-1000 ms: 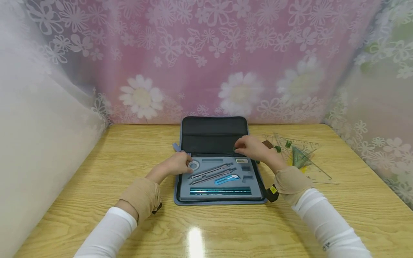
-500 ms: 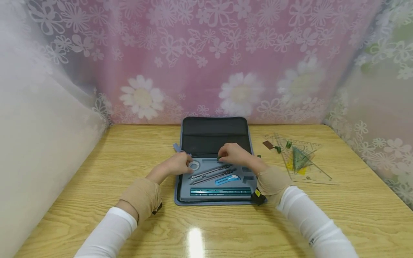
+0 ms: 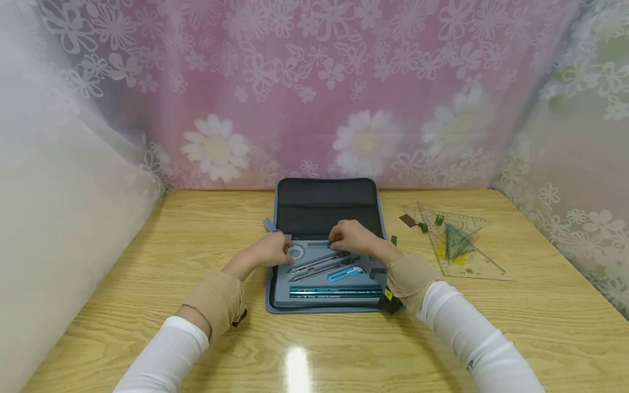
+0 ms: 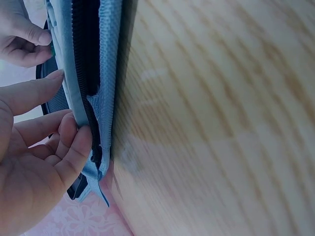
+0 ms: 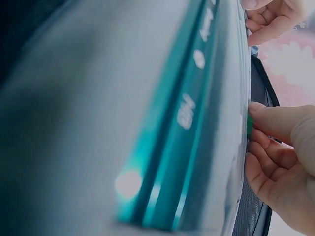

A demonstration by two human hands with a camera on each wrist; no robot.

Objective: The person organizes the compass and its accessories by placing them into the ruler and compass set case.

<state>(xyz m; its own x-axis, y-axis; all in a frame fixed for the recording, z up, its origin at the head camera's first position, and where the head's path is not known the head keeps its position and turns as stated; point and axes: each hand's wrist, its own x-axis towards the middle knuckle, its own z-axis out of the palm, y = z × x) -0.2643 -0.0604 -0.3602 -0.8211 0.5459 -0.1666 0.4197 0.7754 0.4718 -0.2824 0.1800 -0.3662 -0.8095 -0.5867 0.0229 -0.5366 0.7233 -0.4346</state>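
R hand [image 5: 291,184] pinches sm. green obj. [image 5: 249,126]

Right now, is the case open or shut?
Open: the case has its lid swung back, with pencils showing in the tray.

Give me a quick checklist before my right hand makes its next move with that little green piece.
1. Lid open: ok.
2. Green piece gripped: ok, your right hand pinches it.
3. Left hand at the tray: ok, touching its left edge.
4. Green piece lined up with the narrow slot: cannot tell, your right hand hides part of it.
5. Blue cutter in the tray: ok.
6. Set squares packed: not ok, they lie on the table to the right.
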